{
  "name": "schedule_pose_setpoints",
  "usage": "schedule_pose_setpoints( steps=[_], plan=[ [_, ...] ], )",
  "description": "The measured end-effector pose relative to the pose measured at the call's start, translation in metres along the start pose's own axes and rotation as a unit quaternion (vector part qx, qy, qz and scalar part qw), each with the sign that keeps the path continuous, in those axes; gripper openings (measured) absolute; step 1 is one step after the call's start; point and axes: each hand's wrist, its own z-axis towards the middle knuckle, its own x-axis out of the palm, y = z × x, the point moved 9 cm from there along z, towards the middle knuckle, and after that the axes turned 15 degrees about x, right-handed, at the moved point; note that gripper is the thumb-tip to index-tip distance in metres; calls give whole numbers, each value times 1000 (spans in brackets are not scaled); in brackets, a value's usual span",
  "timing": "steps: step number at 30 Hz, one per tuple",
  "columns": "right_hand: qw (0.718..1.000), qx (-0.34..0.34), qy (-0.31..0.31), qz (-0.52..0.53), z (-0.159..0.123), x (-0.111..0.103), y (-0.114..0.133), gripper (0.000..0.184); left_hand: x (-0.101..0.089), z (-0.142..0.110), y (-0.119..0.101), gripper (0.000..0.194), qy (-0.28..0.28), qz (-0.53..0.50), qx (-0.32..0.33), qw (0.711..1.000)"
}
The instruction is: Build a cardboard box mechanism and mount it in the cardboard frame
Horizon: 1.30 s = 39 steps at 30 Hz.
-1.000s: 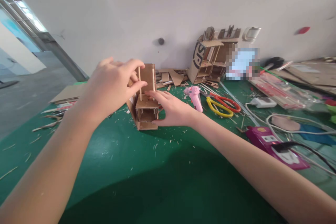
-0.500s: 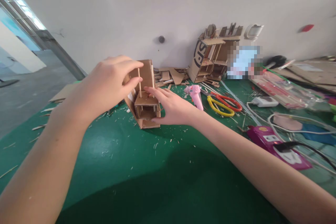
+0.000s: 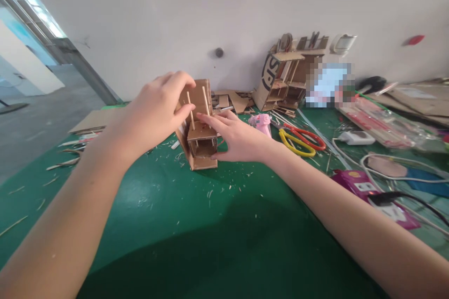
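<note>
A small cardboard shelf unit [image 3: 202, 138] stands on the green table, with an upright back panel and a box-like compartment below. Thin wooden sticks rise from its upper board. My left hand [image 3: 163, 98] is at the upper left, thumb and index finger curled about the left wooden stick [image 3: 190, 112], which leans slightly; its other fingers are hidden. My right hand [image 3: 238, 140] grips the unit's right side, fingers on the upper board near the right stick [image 3: 205, 100] and thumb low by the compartment.
Right of the unit lie a pink glue gun [image 3: 261, 124] and scissors [image 3: 298, 142] with yellow and red handles. A larger cardboard shelf [image 3: 264, 86] stands by the wall. A purple power strip [image 3: 354, 180] and cables lie right. Cardboard scraps [image 3: 238, 101] and slivers are scattered about.
The left stick now leans a little more to the left. Both hands stay at the cardboard unit. The whole view has shifted slightly.
</note>
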Motion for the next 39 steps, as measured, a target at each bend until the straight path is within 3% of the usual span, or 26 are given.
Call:
schedule_pose_setpoints(
  steps=[17, 31, 39],
  plan=[
    [1000, -9, 15, -10, 1, 2, -5, 88, -3, -1, -1, 19, -10, -28, 2, 1000],
    [999, 22, 21, 15, 1, 5, -14, 83, -5, -3, 7, 17, -25, -2, -10, 1000],
    [999, 37, 9, 11, -1, -5, -4, 80, -3, -1, 4, 18, -15, 9, -16, 1000]
  ],
)
